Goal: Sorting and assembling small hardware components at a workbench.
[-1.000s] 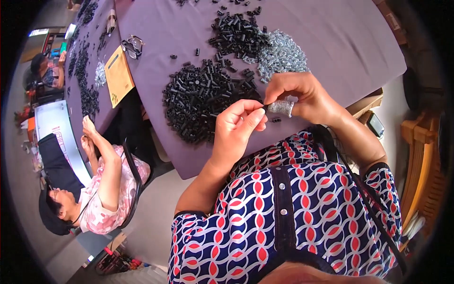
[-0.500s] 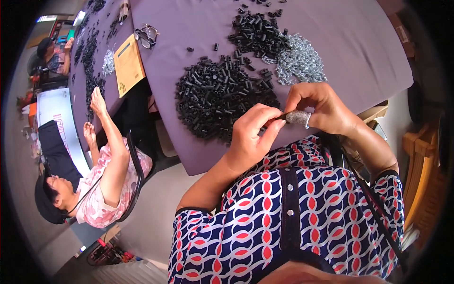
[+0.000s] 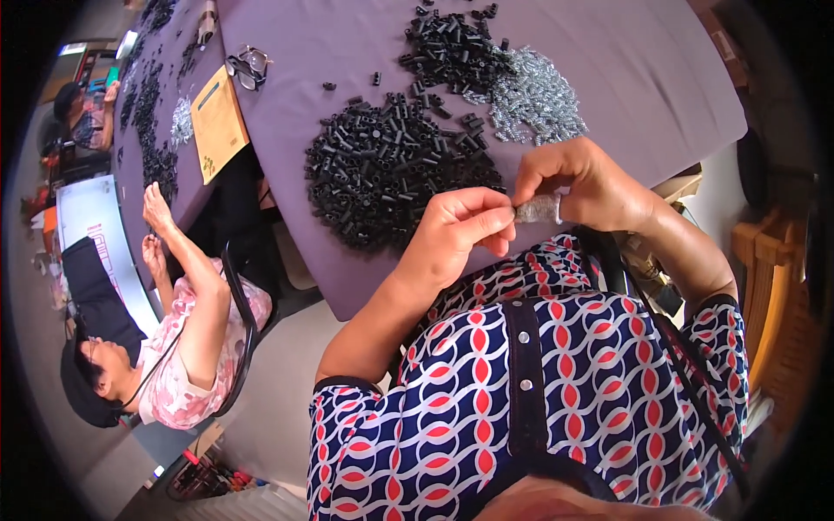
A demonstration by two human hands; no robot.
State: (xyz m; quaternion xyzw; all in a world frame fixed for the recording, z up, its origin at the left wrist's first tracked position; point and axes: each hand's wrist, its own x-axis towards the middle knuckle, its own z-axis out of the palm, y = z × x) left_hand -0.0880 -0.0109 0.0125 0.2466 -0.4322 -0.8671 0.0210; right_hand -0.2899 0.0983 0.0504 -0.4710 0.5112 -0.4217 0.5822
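My left hand and my right hand meet over the table's near edge, fingertips almost touching. The left thumb and forefinger are pinched together; what they hold is too small and hidden to name. My right fingers are curled and closed, with a grey knitted finger cover with a white edge at the thumb. Whatever lies between the right fingertips is hidden. Just beyond the left hand spreads a large pile of short black plastic tubes. Small silvery coil springs are heaped beyond my right hand.
A second pile of black tubes touches the springs. Eyeglasses and a yellow envelope lie at the left on the purple tablecloth. A co-worker in a black cap sits at my left; another person sits farther off. A wooden chair stands at right.
The view has shifted slightly. My left fingertips have drawn closer together, and the dark bit seen between the hands is now mostly hidden. The co-worker's hands have come closer together.
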